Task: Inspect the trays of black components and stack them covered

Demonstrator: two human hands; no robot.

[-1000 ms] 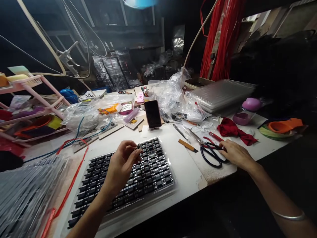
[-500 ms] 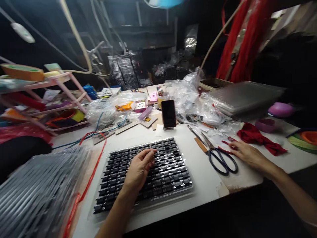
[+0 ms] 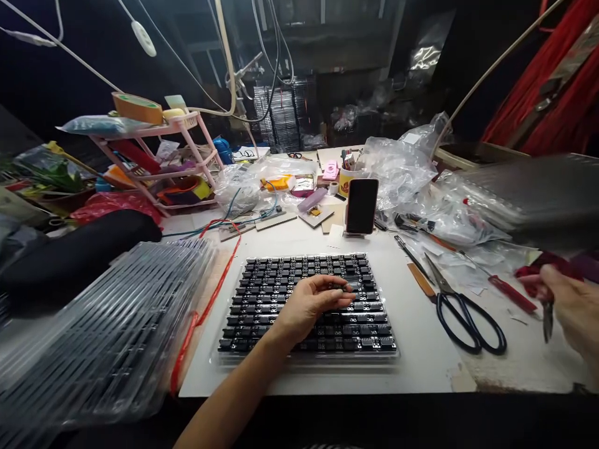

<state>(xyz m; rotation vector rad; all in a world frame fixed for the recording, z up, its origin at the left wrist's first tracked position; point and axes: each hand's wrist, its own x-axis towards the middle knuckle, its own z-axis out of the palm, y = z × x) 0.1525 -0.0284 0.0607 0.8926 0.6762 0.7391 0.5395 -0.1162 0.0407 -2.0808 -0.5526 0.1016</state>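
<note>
A clear plastic tray lies in front of me, filled with rows of small black electronic modules showing metal pins. My left hand is over its right half, thumb and fingers closed in a pinch. Something small seems to be between the fingertips, too small to name. At the right edge my right hand, smeared by motion, is closed around small red-handled pliers, their dark pointed metal tip downward. Big scissors with dark loop handles lie between tray and right hand, beside a red-handled screwdriver.
Stacked clear trays with a red ribbon stand at left. A phone is propped upright behind the tray. Plastic bags and a pink rack crowd the back. An orange-handled tool lies near the scissors.
My right hand has picked up the red-handled pliers from beside the scissors and moved right with them. My left hand remains above the tray. The view has turned left.
</note>
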